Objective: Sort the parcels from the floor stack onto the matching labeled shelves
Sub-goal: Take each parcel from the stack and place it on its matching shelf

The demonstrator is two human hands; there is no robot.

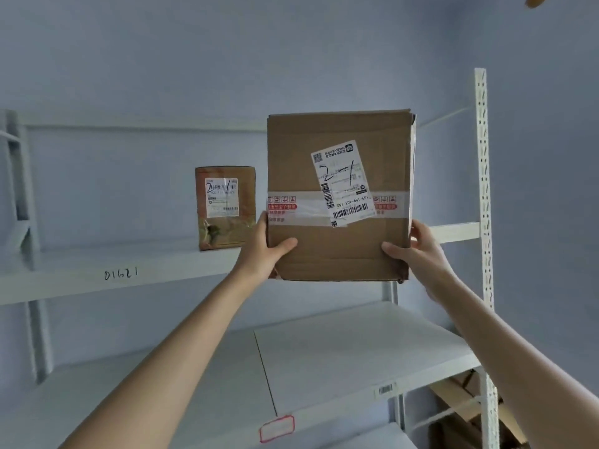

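Large parcel [337, 196]: a brown cardboard box, held up in the air in front of the upper shelf [97, 273], its broad face turned to the camera. The cardboard is a little worn at the lower corners.
Tape: a pale band with red printed marks goes across the middle of the box from side to side.
Label [343, 183]: a white shipping sticker, tilted, placed partly over the tape. It has barcodes, a small square code, and "2-1" handwritten in black (the small printed lines are too blurred to read well).
Left hand [265, 244]: its grip is on the lower left edge of the box, thumb on the front face, the other fingers hidden behind.
Right hand [418, 254]: its grip is on the lower right edge, thumb on the front, fingers curled around the side.
Small parcel [223, 209]: a smaller brown box standing upright on the upper shelf, to the left of the held box. Its white label seems also to carry a handwritten "2-1".
Shelf marking: "D1621", or something near it, is written in black on the front edge of the upper shelf.
Lower shelf [356, 351]: white, with a barcode sticker and a red-framed tag on its front edge.
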